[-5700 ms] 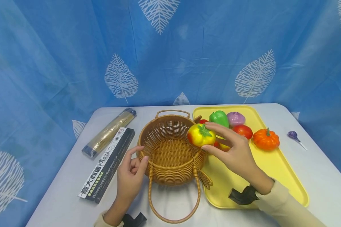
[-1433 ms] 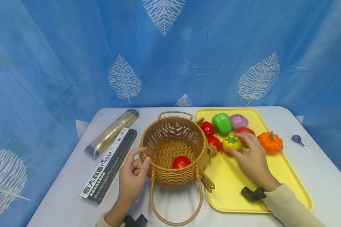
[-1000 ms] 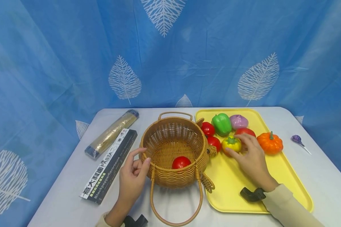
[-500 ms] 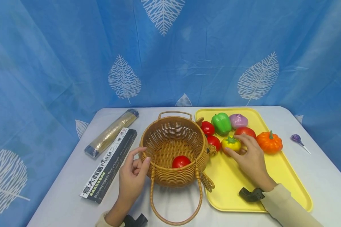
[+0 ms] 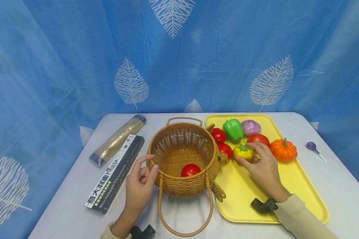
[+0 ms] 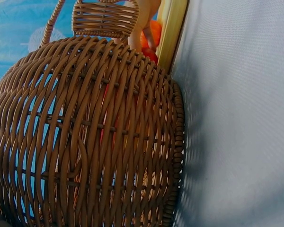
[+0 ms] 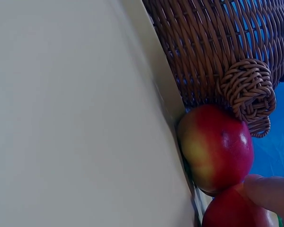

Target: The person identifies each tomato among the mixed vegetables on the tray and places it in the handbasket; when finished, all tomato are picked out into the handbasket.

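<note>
On the yellow tray (image 5: 251, 199), my right hand (image 5: 264, 167) pinches a yellow persimmon (image 5: 243, 151) with a green leafy top between thumb and fingers. In the right wrist view, the thumb presses on its red side (image 7: 234, 208). A red-and-yellow apple (image 7: 215, 146) sits right beside it, close to the basket. My left hand (image 5: 139, 189) holds the near-left rim of the brown wicker basket (image 5: 182, 187) with thumb and index finger. One round red fruit (image 5: 190, 170) lies inside; red shows through the weave in the left wrist view.
The tray also bears a green bell pepper (image 5: 233, 130), a purple onion (image 5: 251, 127), an orange pumpkin (image 5: 283, 150) and more red fruit (image 5: 258, 138). A pasta box (image 5: 115, 174) and a spaghetti packet (image 5: 118, 139) lie left. A purple lollipop (image 5: 312, 146) is right. The basket's handle (image 5: 183, 235) hangs forward.
Earlier my right hand held a yellow-red persimmon over the basket's right rim. Now a red fruit lies inside, and that hand is back at the tray, shifting slightly left recently. The left hand stays put.
</note>
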A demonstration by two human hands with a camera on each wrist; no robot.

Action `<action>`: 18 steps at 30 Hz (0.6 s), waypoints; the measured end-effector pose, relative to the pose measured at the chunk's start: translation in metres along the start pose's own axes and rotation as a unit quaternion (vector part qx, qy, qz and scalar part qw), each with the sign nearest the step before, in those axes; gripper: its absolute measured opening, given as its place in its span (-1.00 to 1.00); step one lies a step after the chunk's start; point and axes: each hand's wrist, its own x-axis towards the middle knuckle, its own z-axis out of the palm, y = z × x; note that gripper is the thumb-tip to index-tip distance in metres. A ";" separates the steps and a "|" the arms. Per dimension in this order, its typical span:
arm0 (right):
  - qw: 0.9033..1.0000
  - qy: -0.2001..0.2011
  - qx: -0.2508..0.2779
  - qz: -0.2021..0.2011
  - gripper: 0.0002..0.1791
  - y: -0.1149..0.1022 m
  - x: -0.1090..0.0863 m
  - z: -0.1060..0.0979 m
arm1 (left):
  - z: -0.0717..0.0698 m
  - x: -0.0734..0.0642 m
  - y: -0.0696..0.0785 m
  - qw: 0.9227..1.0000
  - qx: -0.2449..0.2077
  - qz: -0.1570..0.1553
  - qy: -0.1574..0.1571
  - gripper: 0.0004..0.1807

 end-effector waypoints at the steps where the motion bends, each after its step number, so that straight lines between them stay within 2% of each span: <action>1: 1.000 0.001 0.001 -0.001 -0.34 0.000 0.000 0.000 | 0.000 0.000 0.000 1.000 0.000 0.002 0.001 -0.62; 18: 1.000 -0.002 0.025 0.006 -0.33 0.000 0.001 0.000 | 0.003 0.000 0.000 1.000 0.019 0.014 0.014 -0.60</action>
